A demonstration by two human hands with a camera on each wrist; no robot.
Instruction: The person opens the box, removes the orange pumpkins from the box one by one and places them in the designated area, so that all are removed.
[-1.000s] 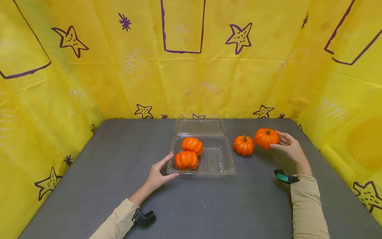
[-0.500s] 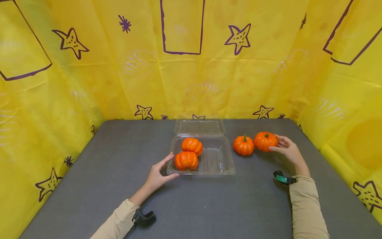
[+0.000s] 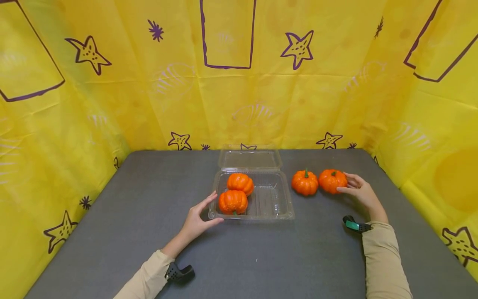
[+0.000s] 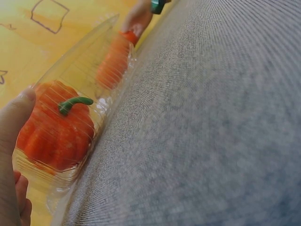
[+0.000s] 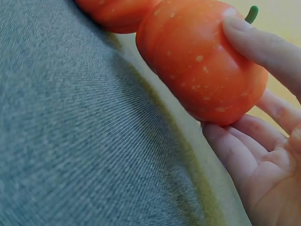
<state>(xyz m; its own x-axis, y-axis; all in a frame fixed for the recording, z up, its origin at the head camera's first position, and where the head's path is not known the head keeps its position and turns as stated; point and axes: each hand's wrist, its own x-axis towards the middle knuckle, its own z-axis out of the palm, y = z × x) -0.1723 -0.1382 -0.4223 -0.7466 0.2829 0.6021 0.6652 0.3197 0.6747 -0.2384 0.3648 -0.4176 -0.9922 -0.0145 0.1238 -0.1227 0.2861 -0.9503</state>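
Note:
My left hand holds the near left corner of a hinged clear plastic container, thumb along the front and fingers at the left side. Inside its left half sit two small orange pumpkins, the nearer one just in front of the other. The left wrist view shows the nearer pumpkin through the clear wall, green stem toward me. My right hand grips another pumpkin between thumb and fingers, low at the table. Directly left of it stands a further pumpkin, stem up.
The container's lid lies folded back toward the rear edge of the grey table. Yellow cloth with starfish drawings hangs behind and along both sides. Dark camera mounts stick out from both wrists.
My right hand has lowered the held pumpkin toward the table, bringing it beside the standing pumpkin. The left hand and container have stayed in place.

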